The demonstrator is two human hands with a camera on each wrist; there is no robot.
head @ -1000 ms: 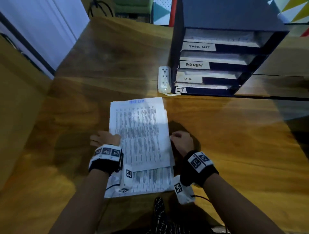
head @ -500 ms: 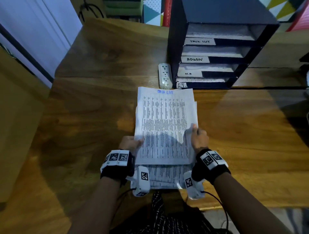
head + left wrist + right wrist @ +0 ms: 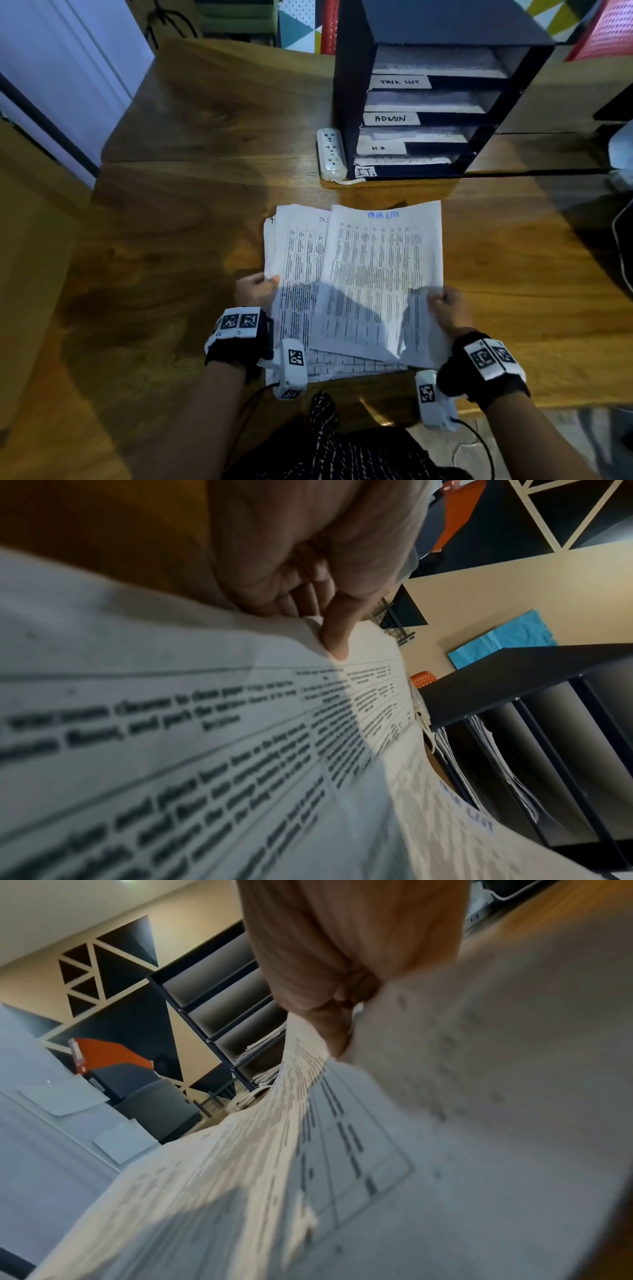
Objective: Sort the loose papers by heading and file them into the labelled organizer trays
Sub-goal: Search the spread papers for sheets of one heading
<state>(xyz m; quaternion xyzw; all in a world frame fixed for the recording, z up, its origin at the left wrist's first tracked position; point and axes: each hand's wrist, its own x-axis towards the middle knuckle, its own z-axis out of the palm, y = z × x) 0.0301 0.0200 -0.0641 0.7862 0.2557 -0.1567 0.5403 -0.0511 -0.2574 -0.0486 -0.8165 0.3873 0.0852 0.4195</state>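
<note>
The organizer (image 3: 435,99) trays had handwritten labels going top to bottom: "TASK LIST" (image 3: 399,82), "ADMIN" (image 3: 391,119), "H.R" (image 3: 379,148) and "I.T." (image 3: 365,171). The top sheet (image 3: 380,281) had a blue handwritten heading that looked like "TASK LIST" too. The printed table text on the papers was too blurry to read.

A wooden desk (image 3: 212,144) with strong grain fills the room's middle, lit in warm patches. A beige wall (image 3: 514,593) carries dark triangular panels (image 3: 113,969) and a blue sheet (image 3: 503,639). A white panel (image 3: 61,68) stands at the far left.
</note>
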